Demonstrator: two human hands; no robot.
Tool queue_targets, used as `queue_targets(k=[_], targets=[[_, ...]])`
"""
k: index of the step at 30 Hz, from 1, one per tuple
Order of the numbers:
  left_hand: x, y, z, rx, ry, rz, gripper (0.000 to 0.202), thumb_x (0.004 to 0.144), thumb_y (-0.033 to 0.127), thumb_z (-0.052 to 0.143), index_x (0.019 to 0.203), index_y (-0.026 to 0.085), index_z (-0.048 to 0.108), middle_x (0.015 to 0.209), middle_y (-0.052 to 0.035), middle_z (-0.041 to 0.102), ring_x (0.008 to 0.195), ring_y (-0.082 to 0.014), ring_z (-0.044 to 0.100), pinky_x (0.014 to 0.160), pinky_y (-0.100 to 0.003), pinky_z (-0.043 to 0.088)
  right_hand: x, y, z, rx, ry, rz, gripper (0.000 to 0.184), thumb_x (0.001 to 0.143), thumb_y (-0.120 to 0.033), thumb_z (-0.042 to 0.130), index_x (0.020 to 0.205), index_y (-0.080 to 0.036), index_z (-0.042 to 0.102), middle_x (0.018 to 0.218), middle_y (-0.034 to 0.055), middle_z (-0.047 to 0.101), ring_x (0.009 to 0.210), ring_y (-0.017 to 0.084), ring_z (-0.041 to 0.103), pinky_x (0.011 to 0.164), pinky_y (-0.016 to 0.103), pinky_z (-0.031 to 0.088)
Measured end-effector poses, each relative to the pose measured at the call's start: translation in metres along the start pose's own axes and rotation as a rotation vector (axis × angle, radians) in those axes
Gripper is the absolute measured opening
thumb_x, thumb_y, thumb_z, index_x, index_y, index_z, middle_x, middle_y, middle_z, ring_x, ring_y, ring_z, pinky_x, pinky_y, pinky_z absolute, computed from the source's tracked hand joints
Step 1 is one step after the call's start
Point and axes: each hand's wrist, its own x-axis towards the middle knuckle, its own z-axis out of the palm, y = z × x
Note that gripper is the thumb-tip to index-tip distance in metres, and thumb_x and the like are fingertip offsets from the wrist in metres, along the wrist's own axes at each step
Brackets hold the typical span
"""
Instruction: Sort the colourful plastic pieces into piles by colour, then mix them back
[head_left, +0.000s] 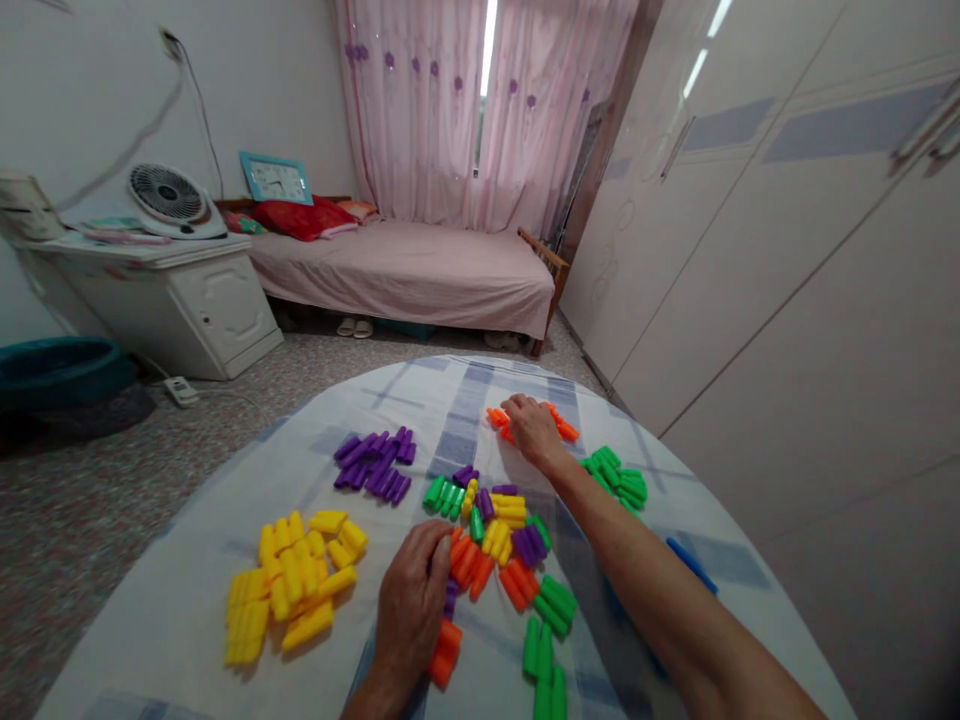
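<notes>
Short plastic pieces that look like pen caps lie in colour groups on a round table. My right hand (531, 425) is at the far side, its bent fingers closed down among orange pieces (568, 430); the fingertips are partly hidden. Closer in, my left hand (411, 590) lies beside a mixed pile, thumb and fingers drawn together against orange pieces (471, 566). What it grips, if anything, is hidden. The mixed pile also has yellow pieces (497, 541), purple pieces (529, 544) and green pieces (444, 497). Another orange group (445, 653) lies by my left wrist.
Yellow pieces (296, 570) are heaped at left, purple pieces (375, 465) behind them. Green pieces (616, 478) lie right of my forearm, more green ones (546, 665) near the front, and blue pieces (691, 565) partly under the arm. A bed (420, 265) stands beyond the checked tablecloth (397, 385).
</notes>
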Motion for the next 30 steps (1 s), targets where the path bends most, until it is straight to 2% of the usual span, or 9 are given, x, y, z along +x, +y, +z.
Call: queue_targets(k=[5, 9, 12, 14, 16, 19, 23, 27, 30], targets=[[0.001, 0.0, -0.001, 0.004, -0.002, 0.003, 0.033, 0.091, 0.036, 0.037, 0.097, 0.02, 0.065, 0.101, -0.0064, 0.065, 0.099, -0.0189, 0.06, 0.091, -0.033, 0.047, 0.004, 0.001, 0.008, -0.009, -0.056, -0.023, 0.025, 0.089, -0.017, 0.041, 0.101, -0.016, 0.063, 0.109, 0.014, 0.06, 0.106, 0.025, 0.05, 0.089, 0.038, 0.035], [0.0, 0.003, -0.001, -0.001, -0.01, -0.001, 0.032, 0.091, 0.036, 0.037, 0.097, 0.02, 0.064, 0.102, -0.0059, 0.065, 0.1, -0.0182, 0.06, 0.091, -0.032, 0.046, -0.009, -0.007, 0.003, 0.035, -0.023, -0.052, 0.028, 0.088, -0.019, 0.045, 0.113, -0.019, 0.06, 0.119, 0.0127, 0.057, 0.112, 0.025, 0.047, 0.092, 0.039, 0.034], [0.0, 0.003, -0.001, -0.004, -0.017, 0.003, 0.031, 0.091, 0.036, 0.037, 0.097, 0.02, 0.063, 0.102, -0.0054, 0.065, 0.099, -0.0177, 0.059, 0.091, -0.032, 0.046, -0.027, -0.019, -0.008, 0.285, -0.026, -0.157, 0.031, 0.089, -0.024, 0.047, 0.118, -0.02, 0.058, 0.119, 0.0098, 0.057, 0.108, 0.021, 0.051, 0.091, 0.035, 0.037], [0.0, 0.002, 0.0, -0.005, -0.016, 0.009, 0.031, 0.091, 0.036, 0.037, 0.097, 0.02, 0.063, 0.102, -0.0053, 0.065, 0.099, -0.0177, 0.059, 0.091, -0.032, 0.045, -0.041, -0.029, -0.015, 0.485, -0.097, -0.268, 0.032, 0.087, -0.029, 0.052, 0.117, -0.02, 0.059, 0.115, 0.0085, 0.059, 0.103, 0.019, 0.055, 0.089, 0.032, 0.04], [0.001, 0.001, 0.0, -0.003, -0.015, 0.014, 0.031, 0.091, 0.036, 0.036, 0.098, 0.021, 0.063, 0.101, -0.0054, 0.064, 0.099, -0.0181, 0.059, 0.091, -0.032, 0.045, -0.055, -0.041, -0.02, 0.567, -0.177, -0.319, 0.037, 0.083, -0.034, 0.059, 0.117, -0.022, 0.059, 0.115, 0.0074, 0.059, 0.102, 0.019, 0.056, 0.088, 0.031, 0.041], [0.002, 0.0, 0.0, 0.0, -0.021, 0.014, 0.032, 0.091, 0.037, 0.035, 0.098, 0.021, 0.062, 0.101, -0.0056, 0.064, 0.098, -0.0186, 0.059, 0.09, -0.033, 0.045, -0.069, -0.057, -0.022, 0.532, -0.223, -0.268, 0.045, 0.077, -0.035, 0.065, 0.12, -0.023, 0.057, 0.117, 0.0072, 0.058, 0.1, 0.02, 0.057, 0.086, 0.033, 0.042], [0.002, -0.001, 0.0, -0.002, -0.024, 0.021, 0.032, 0.092, 0.037, 0.034, 0.098, 0.02, 0.061, 0.101, -0.0056, 0.063, 0.099, -0.0185, 0.058, 0.09, -0.033, 0.044, -0.081, -0.065, -0.018, 0.511, -0.187, -0.203, 0.048, 0.078, -0.032, 0.063, 0.124, -0.023, 0.054, 0.119, 0.0082, 0.057, 0.102, 0.021, 0.056, 0.088, 0.035, 0.041], [0.002, 0.0, -0.001, 0.006, -0.018, 0.032, 0.032, 0.092, 0.037, 0.035, 0.098, 0.02, 0.061, 0.1, -0.0053, 0.063, 0.098, -0.0182, 0.058, 0.091, -0.033, 0.044, -0.091, -0.048, -0.01, 0.532, -0.149, -0.092, 0.039, 0.084, -0.027, 0.053, 0.122, -0.022, 0.055, 0.117, 0.0072, 0.058, 0.104, 0.019, 0.055, 0.089, 0.031, 0.04], [0.002, 0.001, -0.001, 0.021, -0.017, 0.027, 0.032, 0.091, 0.038, 0.035, 0.097, 0.02, 0.061, 0.1, -0.0049, 0.064, 0.098, -0.0182, 0.059, 0.09, -0.033, 0.044, -0.097, -0.029, -0.002, 0.502, -0.18, -0.007, 0.035, 0.085, -0.021, 0.047, 0.117, -0.018, 0.059, 0.114, 0.0084, 0.061, 0.104, 0.018, 0.056, 0.09, 0.03, 0.039]])
